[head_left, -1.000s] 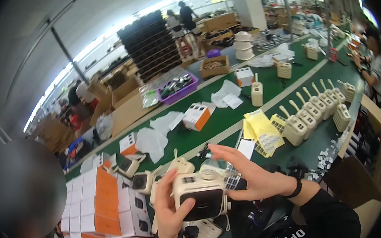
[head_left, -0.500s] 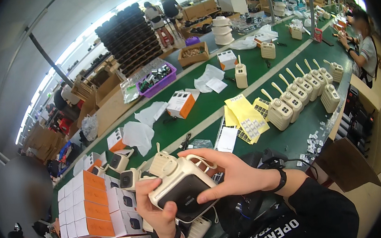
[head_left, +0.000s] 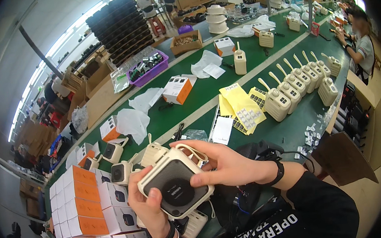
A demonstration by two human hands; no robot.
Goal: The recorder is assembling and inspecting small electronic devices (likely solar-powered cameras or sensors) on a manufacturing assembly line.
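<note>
Between my two hands is a cream portable speaker (head_left: pixel 171 178) with a dark round grille on its front and a carrying strap at its top. Its grille faces up toward me. My left hand (head_left: pixel 148 205) grips its left side, thumb on the front edge. My right hand (head_left: pixel 229 163) holds the right side, its thumb on the grille and its fingers behind near the strap. Just behind it stands another cream speaker (head_left: pixel 151 154), partly hidden. Below my hands lies one more cream speaker (head_left: pixel 195 224).
White and orange boxes (head_left: pixel 86 200) are stacked at the left. Several cream speakers with raised straps (head_left: pixel 277 105) stand in a row at the right. Yellow sticker sheets (head_left: pixel 242 109) lie in the middle of the green table. An open carton (head_left: pixel 348 159) stands beyond its right edge.
The speaker has tilted so that its grille shows more fully toward me. Both hands keep hold of it, and they have shifted slightly left and up. The whole view has shifted a little.
</note>
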